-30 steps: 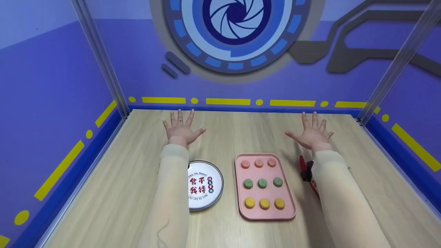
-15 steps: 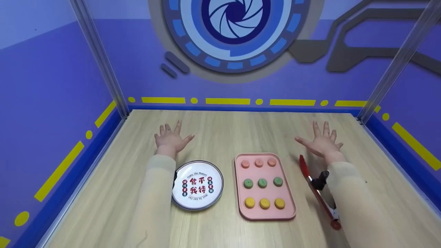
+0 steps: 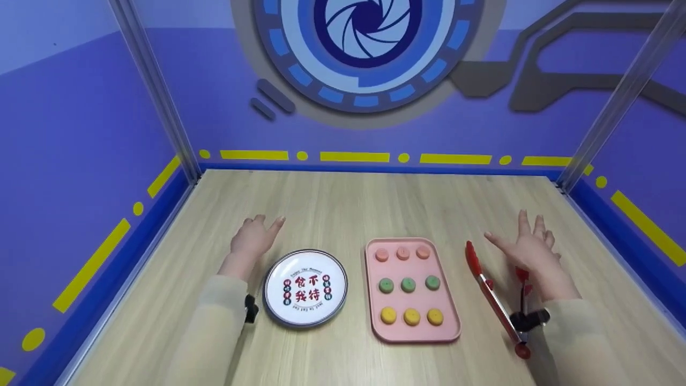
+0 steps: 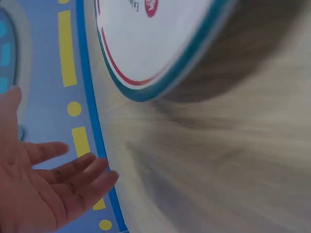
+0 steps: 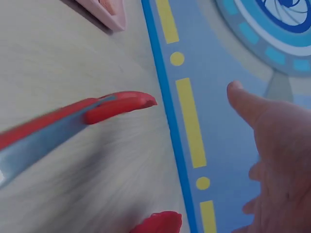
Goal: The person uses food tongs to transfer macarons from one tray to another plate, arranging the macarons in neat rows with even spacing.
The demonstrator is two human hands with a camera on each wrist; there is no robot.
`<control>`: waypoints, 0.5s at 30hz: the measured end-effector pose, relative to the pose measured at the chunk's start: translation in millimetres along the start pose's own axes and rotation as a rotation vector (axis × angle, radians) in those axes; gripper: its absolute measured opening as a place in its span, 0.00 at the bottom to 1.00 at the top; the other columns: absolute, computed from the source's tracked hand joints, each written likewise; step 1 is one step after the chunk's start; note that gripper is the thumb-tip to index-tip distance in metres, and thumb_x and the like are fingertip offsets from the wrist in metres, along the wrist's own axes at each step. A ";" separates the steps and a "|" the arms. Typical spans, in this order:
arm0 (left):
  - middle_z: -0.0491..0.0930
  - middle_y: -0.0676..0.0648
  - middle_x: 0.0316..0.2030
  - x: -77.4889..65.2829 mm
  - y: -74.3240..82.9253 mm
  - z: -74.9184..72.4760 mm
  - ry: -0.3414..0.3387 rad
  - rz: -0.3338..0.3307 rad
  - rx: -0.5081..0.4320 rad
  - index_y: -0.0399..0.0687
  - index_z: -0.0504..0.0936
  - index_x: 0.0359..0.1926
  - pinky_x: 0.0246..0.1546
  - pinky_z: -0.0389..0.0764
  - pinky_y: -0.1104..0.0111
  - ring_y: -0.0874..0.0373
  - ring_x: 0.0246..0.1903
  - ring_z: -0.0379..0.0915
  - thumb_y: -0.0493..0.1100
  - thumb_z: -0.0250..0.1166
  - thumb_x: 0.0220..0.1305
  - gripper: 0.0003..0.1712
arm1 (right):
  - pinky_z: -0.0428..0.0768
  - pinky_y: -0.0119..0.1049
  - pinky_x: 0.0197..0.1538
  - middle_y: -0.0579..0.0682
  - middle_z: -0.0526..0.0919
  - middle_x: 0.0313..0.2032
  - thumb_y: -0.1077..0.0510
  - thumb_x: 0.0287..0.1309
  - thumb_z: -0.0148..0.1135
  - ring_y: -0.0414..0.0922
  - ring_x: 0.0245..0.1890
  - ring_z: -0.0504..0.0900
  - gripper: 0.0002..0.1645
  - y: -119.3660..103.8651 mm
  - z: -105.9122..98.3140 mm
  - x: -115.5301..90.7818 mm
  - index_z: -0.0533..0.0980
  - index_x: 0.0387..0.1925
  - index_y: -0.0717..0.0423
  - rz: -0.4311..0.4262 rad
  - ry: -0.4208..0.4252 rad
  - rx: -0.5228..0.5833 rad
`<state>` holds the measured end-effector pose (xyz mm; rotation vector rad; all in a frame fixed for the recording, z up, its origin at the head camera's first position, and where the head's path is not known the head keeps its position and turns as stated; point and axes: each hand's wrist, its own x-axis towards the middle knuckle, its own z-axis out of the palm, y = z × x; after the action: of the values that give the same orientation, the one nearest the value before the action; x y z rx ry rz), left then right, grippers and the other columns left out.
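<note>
My left hand hovers just beyond the upper left of a round white plate with a dark rim and printed characters. It holds nothing; in the left wrist view its fingers are loosely extended. My right hand is over the far part of a pair of red-and-metal tongs, fingers spread and holding nothing. The tongs lie spread apart, one arm partly hidden by my hand and wrist strap. In the right wrist view one red tong tip shows close up, apart from my thumb.
Between the plate and the tongs lies a pink tray with rows of small pink, green and yellow round pieces. Blue-purple panels wall the wooden table at the back and both sides.
Both hands have drawn back toward me and moved outward, the left one to the left, the right one to the right. The plate and tongs have come into fuller view; the tray has stayed put.
</note>
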<state>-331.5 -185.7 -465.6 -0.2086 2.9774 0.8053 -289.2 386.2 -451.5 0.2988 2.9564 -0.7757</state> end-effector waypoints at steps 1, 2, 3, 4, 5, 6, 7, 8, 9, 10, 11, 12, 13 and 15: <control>0.61 0.26 0.73 -3.2 -3.6 -0.4 -0.003 -0.013 -0.036 0.35 0.58 0.78 0.75 0.67 0.39 0.30 0.73 0.59 0.72 0.40 0.77 0.50 | 0.39 0.90 0.64 0.76 0.18 0.75 0.17 0.59 0.51 0.84 0.72 0.26 0.75 1.3 0.6 -5.9 0.21 0.79 0.56 0.004 -0.002 0.006; 0.65 0.27 0.71 -6.8 -7.2 -0.8 -0.012 -0.031 -0.075 0.34 0.60 0.76 0.72 0.72 0.42 0.32 0.70 0.65 0.72 0.40 0.77 0.49 | 0.41 0.90 0.64 0.77 0.18 0.74 0.18 0.60 0.51 0.85 0.72 0.27 0.75 2.7 1.3 -12.0 0.21 0.78 0.58 0.008 -0.003 0.012; 0.69 0.27 0.68 -10.6 -10.6 -1.1 -0.020 -0.051 -0.115 0.34 0.62 0.75 0.67 0.78 0.45 0.33 0.65 0.71 0.71 0.39 0.77 0.48 | 0.43 0.89 0.65 0.78 0.19 0.74 0.19 0.61 0.51 0.86 0.71 0.28 0.75 4.2 2.1 -18.3 0.20 0.78 0.59 0.011 -0.002 0.019; 0.74 0.28 0.63 -14.6 -13.5 -1.5 -0.030 -0.082 -0.160 0.34 0.63 0.74 0.60 0.83 0.48 0.36 0.59 0.76 0.71 0.39 0.77 0.48 | 0.45 0.89 0.65 0.80 0.20 0.74 0.20 0.62 0.50 0.87 0.71 0.30 0.74 5.3 3.2 -24.7 0.20 0.78 0.60 0.017 0.000 0.026; 0.77 0.30 0.57 -18.7 -16.8 -1.8 -0.037 -0.113 -0.197 0.35 0.64 0.73 0.52 0.87 0.52 0.39 0.52 0.80 0.71 0.39 0.77 0.47 | 0.46 0.88 0.65 0.81 0.22 0.74 0.20 0.63 0.50 0.87 0.70 0.32 0.74 6.4 4.5 -31.1 0.20 0.77 0.61 0.024 0.002 0.035; 0.79 0.32 0.51 -22.6 -20.1 -1.7 -0.041 -0.139 -0.228 0.35 0.66 0.72 0.43 0.87 0.57 0.43 0.45 0.80 0.71 0.39 0.77 0.46 | 0.48 0.88 0.65 0.82 0.23 0.73 0.21 0.64 0.50 0.88 0.70 0.33 0.74 7.5 5.9 -37.4 0.20 0.77 0.62 0.031 0.004 0.039; 0.80 0.35 0.45 -26.9 -22.9 -1.6 -0.046 -0.167 -0.257 0.35 0.67 0.71 0.35 0.86 0.61 0.47 0.38 0.79 0.70 0.40 0.78 0.45 | 0.50 0.87 0.65 0.83 0.25 0.73 0.22 0.65 0.50 0.89 0.69 0.35 0.74 8.4 7.5 -43.6 0.20 0.77 0.63 0.037 0.008 0.042; 0.79 0.39 0.40 -31.3 -25.6 -1.4 -0.057 -0.197 -0.283 0.35 0.68 0.69 0.29 0.82 0.65 0.51 0.34 0.76 0.70 0.40 0.77 0.45 | 0.50 0.87 0.66 0.84 0.27 0.73 0.22 0.65 0.51 0.89 0.69 0.37 0.74 9.2 9.3 -49.5 0.20 0.77 0.64 0.047 0.008 0.050; 0.78 0.41 0.36 -35.4 -28.0 -1.0 -0.063 -0.220 -0.302 0.36 0.70 0.67 0.25 0.79 0.67 0.52 0.31 0.74 0.70 0.40 0.78 0.43 | 0.50 0.87 0.66 0.84 0.28 0.73 0.22 0.65 0.51 0.89 0.69 0.37 0.74 9.9 10.9 -54.7 0.19 0.77 0.65 0.057 0.007 0.057; 0.77 0.43 0.33 -39.2 -30.5 -0.3 -0.071 -0.240 -0.319 0.36 0.71 0.64 0.24 0.77 0.68 0.53 0.29 0.73 0.70 0.40 0.78 0.42 | 0.50 0.86 0.67 0.85 0.29 0.73 0.22 0.65 0.51 0.89 0.69 0.38 0.75 10.1 12.6 -59.6 0.19 0.76 0.66 0.070 0.005 0.063; 0.77 0.44 0.32 -43.2 -33.0 0.6 -0.077 -0.254 -0.342 0.36 0.72 0.61 0.23 0.77 0.69 0.54 0.29 0.73 0.69 0.40 0.78 0.41 | 0.50 0.86 0.67 0.85 0.31 0.73 0.22 0.64 0.52 0.88 0.69 0.39 0.76 10.5 14.2 -63.8 0.19 0.76 0.67 0.086 0.003 0.068; 0.77 0.44 0.32 -47.0 -35.4 1.8 -0.083 -0.267 -0.371 0.37 0.73 0.59 0.23 0.77 0.70 0.55 0.29 0.73 0.69 0.40 0.78 0.40 | 0.50 0.85 0.68 0.86 0.32 0.72 0.22 0.63 0.53 0.88 0.69 0.40 0.77 10.8 15.6 -67.5 0.18 0.75 0.68 0.106 -0.001 0.073; 0.77 0.45 0.32 -51.0 -37.4 3.5 -0.091 -0.281 -0.404 0.37 0.74 0.57 0.23 0.78 0.70 0.55 0.29 0.74 0.69 0.40 0.78 0.39 | 0.51 0.84 0.69 0.87 0.33 0.72 0.22 0.63 0.53 0.88 0.69 0.40 0.79 10.9 16.4 -70.6 0.17 0.74 0.69 0.127 -0.004 0.076; 0.78 0.46 0.33 -57.8 -41.1 6.9 -0.094 -0.296 -0.471 0.38 0.74 0.53 0.23 0.79 0.70 0.56 0.29 0.74 0.68 0.41 0.78 0.37 | 0.50 0.82 0.71 0.88 0.35 0.71 0.21 0.60 0.55 0.87 0.69 0.41 0.82 11.0 18.1 -75.0 0.15 0.73 0.71 0.181 -0.019 0.091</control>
<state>-268.3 -210.6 -487.2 -0.5913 2.5356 1.4063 -213.2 374.0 -463.7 0.5528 2.8302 -0.8836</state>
